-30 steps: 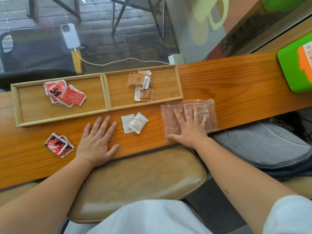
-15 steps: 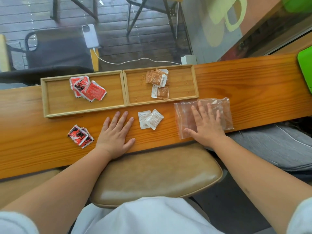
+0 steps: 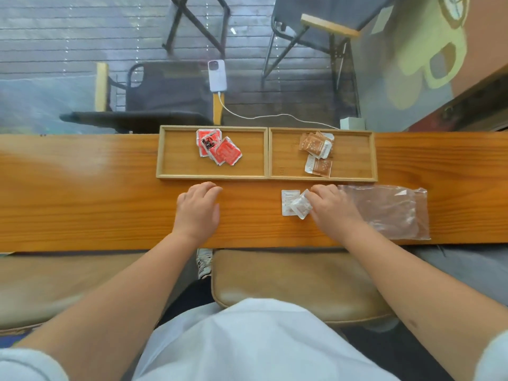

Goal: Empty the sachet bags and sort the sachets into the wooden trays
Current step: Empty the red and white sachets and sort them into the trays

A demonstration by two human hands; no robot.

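Two wooden trays stand side by side at the far edge of the counter. The left tray (image 3: 176, 160) holds red sachets (image 3: 220, 149); the right tray (image 3: 354, 160) holds orange sachets (image 3: 317, 151). Two white sachets (image 3: 291, 204) lie on the counter in front of the right tray. My right hand (image 3: 335, 210) has its bent fingertips on the right one's corner. The clear sachet bag (image 3: 393, 213) lies flat just right of that hand. My left hand (image 3: 199, 210) rests with curled fingers in front of the left tray, where loose red sachets lay; they are hidden under it.
The wooden counter (image 3: 82, 193) runs left to right along a window. Tan seat cushions (image 3: 288, 279) sit below its near edge. A white charger block (image 3: 353, 123) stands behind the right tray, with its cable leading to a phone (image 3: 217, 75).
My right hand left the clear bag and moved left onto the white sachets. My left hand moved left over the loose red sachets and curled its fingers. The camera panned left.
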